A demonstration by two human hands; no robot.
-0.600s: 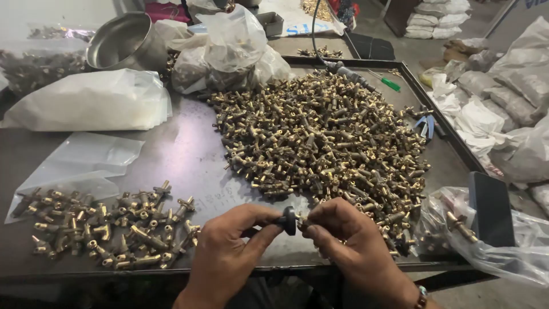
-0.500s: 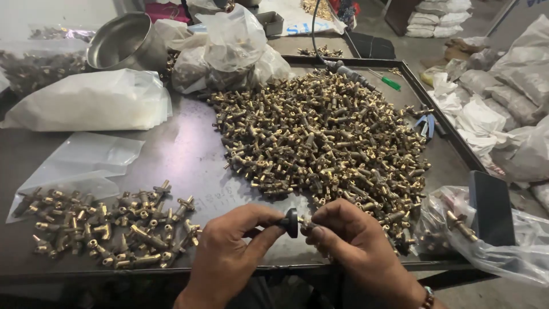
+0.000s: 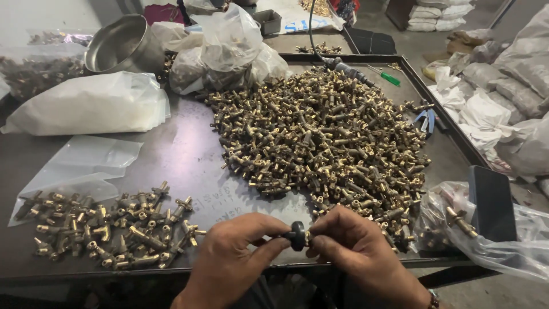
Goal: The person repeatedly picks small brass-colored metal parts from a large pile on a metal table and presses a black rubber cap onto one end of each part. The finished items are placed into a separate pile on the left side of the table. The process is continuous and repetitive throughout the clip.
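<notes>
1. A small black round knob [image 3: 297, 235] sat at the bottom centre of the frame, pinched between both hands. It looked like a dark disc seen nearly edge-on, with a short brass-coloured piece showing just to its right.
2. The left hand [image 3: 229, 266] closed its thumb and forefinger on the knob's left side; the remaining fingers were curled under.
3. The right hand [image 3: 357, 252] had its fingertips drawn tight on the brass piece at the knob's right side.
4. How much of the brass piece lay inside the right fingers could not be made out; the fingers covered it.
5. A large heap of brass fittings [image 3: 326, 137] filled the centre of the dark metal tray [image 3: 183, 154], and a smaller pile of brass fittings [image 3: 108, 226] lay at the lower left.
6. A clear plastic bag [image 3: 492, 240] at the lower right was cut off by the frame edge, as were both wrists at the bottom.
</notes>
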